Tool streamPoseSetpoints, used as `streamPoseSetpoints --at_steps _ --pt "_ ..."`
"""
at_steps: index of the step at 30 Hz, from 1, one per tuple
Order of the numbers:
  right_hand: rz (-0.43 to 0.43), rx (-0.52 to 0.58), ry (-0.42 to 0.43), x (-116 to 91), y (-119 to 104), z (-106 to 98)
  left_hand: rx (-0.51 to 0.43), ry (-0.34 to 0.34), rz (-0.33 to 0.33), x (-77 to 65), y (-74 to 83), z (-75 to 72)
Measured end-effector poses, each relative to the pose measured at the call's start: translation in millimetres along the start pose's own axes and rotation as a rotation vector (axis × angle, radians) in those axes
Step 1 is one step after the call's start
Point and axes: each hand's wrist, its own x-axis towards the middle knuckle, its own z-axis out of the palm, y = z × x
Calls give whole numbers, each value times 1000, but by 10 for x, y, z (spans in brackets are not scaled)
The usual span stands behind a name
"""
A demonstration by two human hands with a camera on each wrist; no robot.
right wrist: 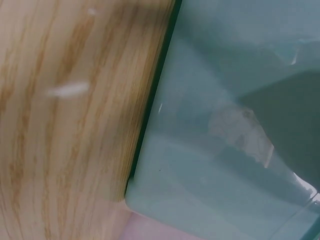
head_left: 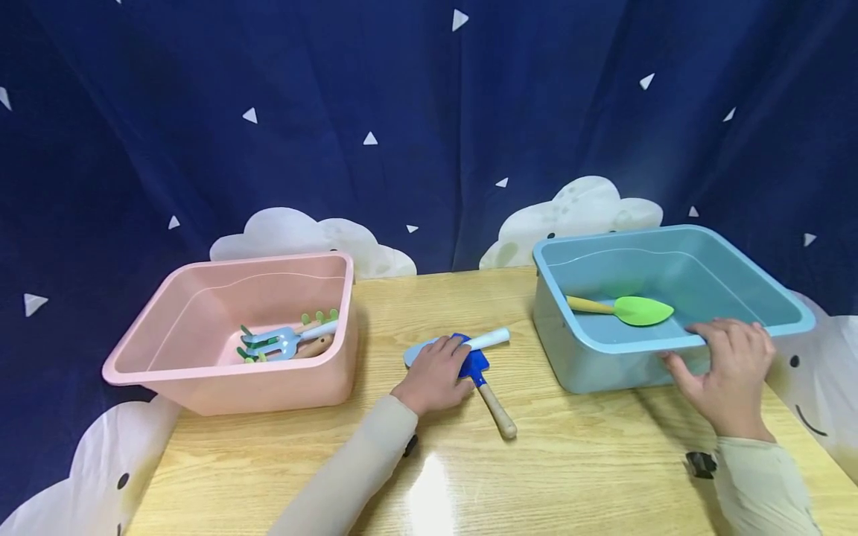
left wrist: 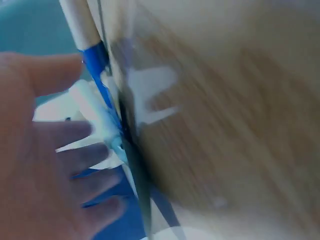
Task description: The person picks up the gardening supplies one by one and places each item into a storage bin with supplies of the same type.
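My left hand [head_left: 436, 376] is over two small garden tools lying crossed on the table. One is a blue spade [head_left: 477, 366] with a wooden handle [head_left: 497, 411]; the other is a light-blue trowel with a pale handle [head_left: 491, 339]. In the left wrist view, the thumb and spread fingers lie right at the spade [left wrist: 95, 59] and the pale handle [left wrist: 95, 107]. My right hand [head_left: 733, 376] grips the front rim of a blue tub [head_left: 596, 372], fingers over the edge and thumb outside. Inside that tub lies a green trowel [head_left: 640, 311] with a yellow handle.
A pink tub [head_left: 228, 387] stands at the left, holding a light-blue hand fork [head_left: 284, 344] and several other tools with green tines and wooden handles. Behind the wooden table [head_left: 570, 461] hangs a dark blue curtain [head_left: 415, 89] with white clouds.
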Motion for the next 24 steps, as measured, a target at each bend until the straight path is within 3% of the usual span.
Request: streamPoseSetpoints --at_steps 3,6,14,21,24 --pt "6 -3 -6 -3 -3 -3 0 -127 -51 28 -54 15" --pt "10 -1 -4 -3 -10 -1 -14 -168 -63 45 -104 17" --pt "15 4 -5 7 -24 2 -60 -107 -28 81 -216 -3" --pt "20 2 -12 2 -18 3 -255 -22 -94 159 -340 34" --pt "19 6 -6 -4 -14 0 -259 13 -105 217 -402 66"
